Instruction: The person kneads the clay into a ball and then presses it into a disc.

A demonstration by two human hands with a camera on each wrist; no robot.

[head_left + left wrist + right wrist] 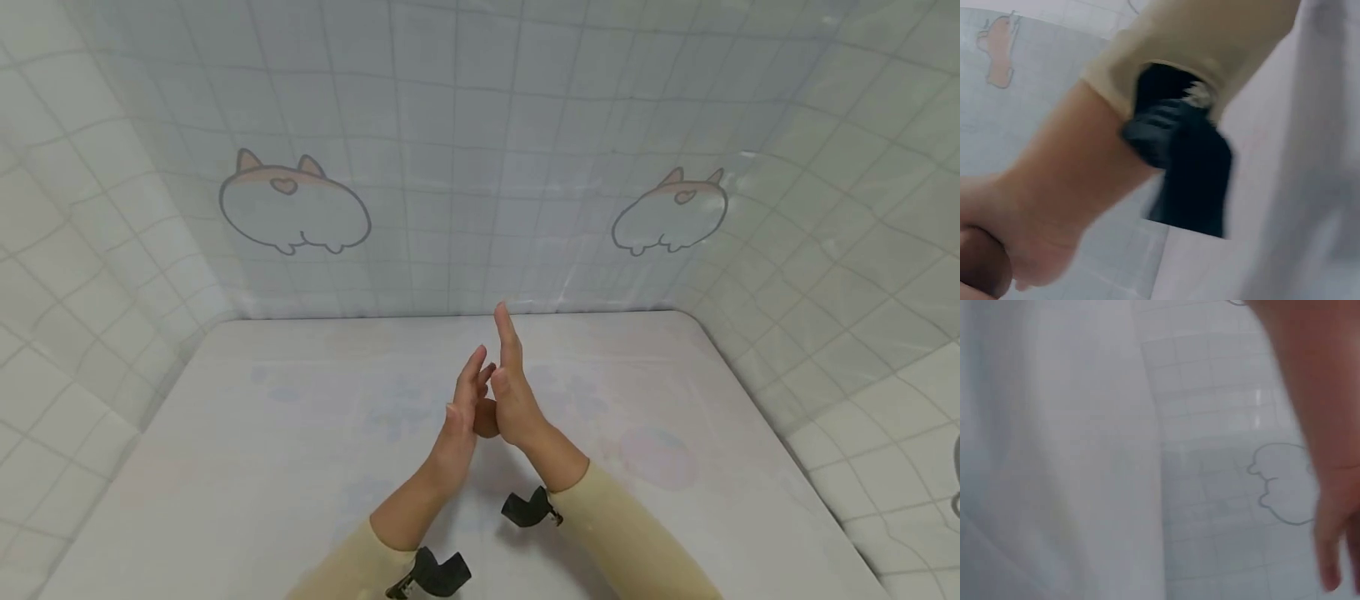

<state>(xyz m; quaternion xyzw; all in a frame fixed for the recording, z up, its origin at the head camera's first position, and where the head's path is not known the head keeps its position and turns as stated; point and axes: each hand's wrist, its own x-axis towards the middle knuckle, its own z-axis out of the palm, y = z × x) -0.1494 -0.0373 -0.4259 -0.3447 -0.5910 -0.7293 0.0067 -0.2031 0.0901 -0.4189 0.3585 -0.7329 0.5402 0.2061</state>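
Observation:
A small brown ball (486,419) sits between my two palms, above the white tabletop. My left hand (457,425) touches it from the left, its fingers mostly extended. From the other side my right hand (516,404) presses against it, fingers straight and pointing away from me. In the left wrist view the same brown ball (984,264) shows at the lower left corner against the left palm (1038,234). The right wrist view catches only part of the right hand (1333,534) at its edge; the ball is not visible there.
A white table (247,467) with faint pastel prints lies beneath the hands. Grid-patterned sheets (465,167) with cartoon animal drawings (296,204) stand at the back and both sides. Black wrist mounts (442,573) stick out from the cream sleeves (630,533).

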